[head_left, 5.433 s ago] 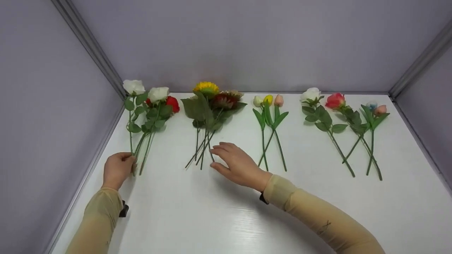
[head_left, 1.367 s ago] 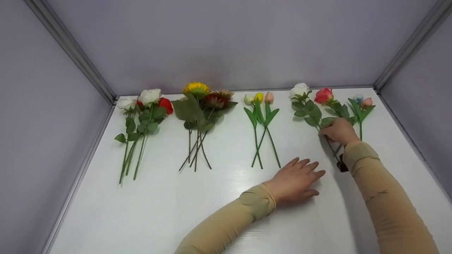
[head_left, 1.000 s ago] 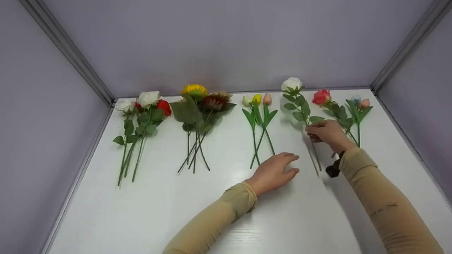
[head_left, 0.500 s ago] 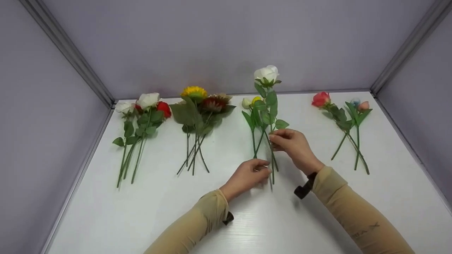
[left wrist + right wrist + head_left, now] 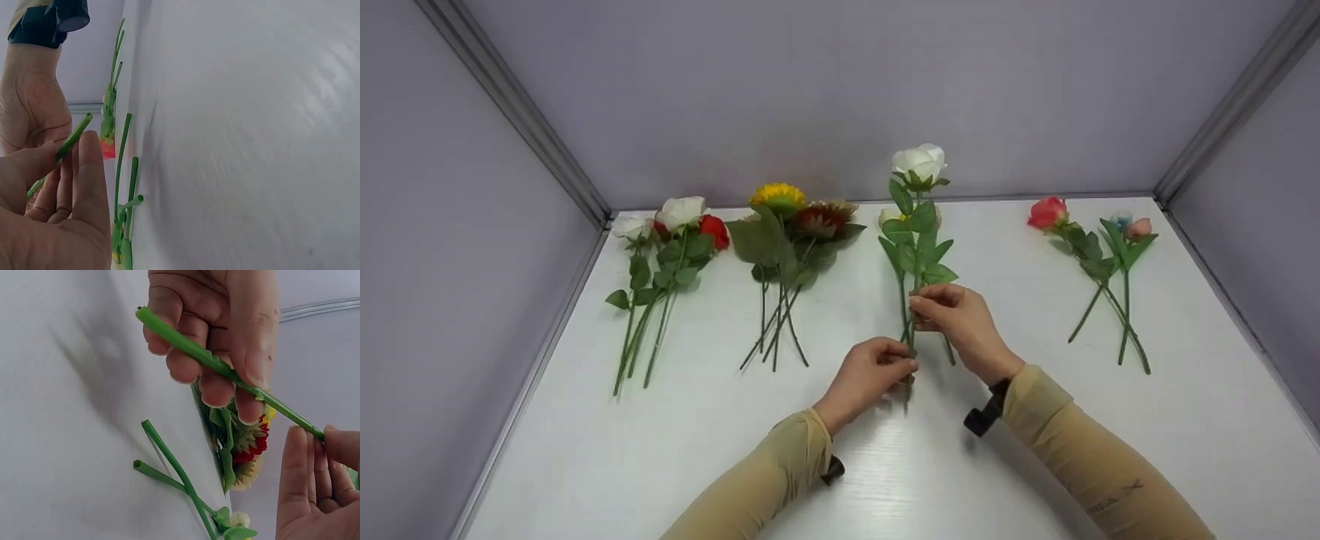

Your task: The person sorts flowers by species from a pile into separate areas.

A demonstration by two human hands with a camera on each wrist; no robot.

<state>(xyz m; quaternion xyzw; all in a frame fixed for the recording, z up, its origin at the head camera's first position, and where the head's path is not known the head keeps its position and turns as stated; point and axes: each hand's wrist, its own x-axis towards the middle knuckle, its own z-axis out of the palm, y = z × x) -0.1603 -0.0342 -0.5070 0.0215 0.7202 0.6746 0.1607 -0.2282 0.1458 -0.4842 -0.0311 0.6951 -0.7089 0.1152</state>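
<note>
An artificial white rose (image 5: pixel 919 165) stands raised in front of me, bloom up. My right hand (image 5: pixel 966 324) pinches its green stem below the leaves, between thumb and fingertips. Lower down, my left hand (image 5: pixel 867 379) holds the same stem between thumb and fingers. In the right wrist view the cut end of the rose stem (image 5: pixel 169 333) sticks out past my left hand (image 5: pixel 225 332). The left wrist view shows the stem (image 5: pixel 74 136) lying across my left fingers. Behind the rose, partly hidden by it, lie several tulips (image 5: pixel 892 255) on the white table (image 5: pixel 885 487).
At left lies a bunch of white and red roses (image 5: pixel 682 213). Beside it is a bunch with a yellow sunflower (image 5: pixel 778 197) and dark red flowers (image 5: pixel 821 221). A pink rose (image 5: pixel 1048 213) and tulips (image 5: pixel 1140 229) lie at right. Grey walls (image 5: pixel 840 90) enclose the table.
My right hand has picked up the white rose from the right group and carried it left over the tulips. My left hand has come to the lower stem and taken hold of it.
</note>
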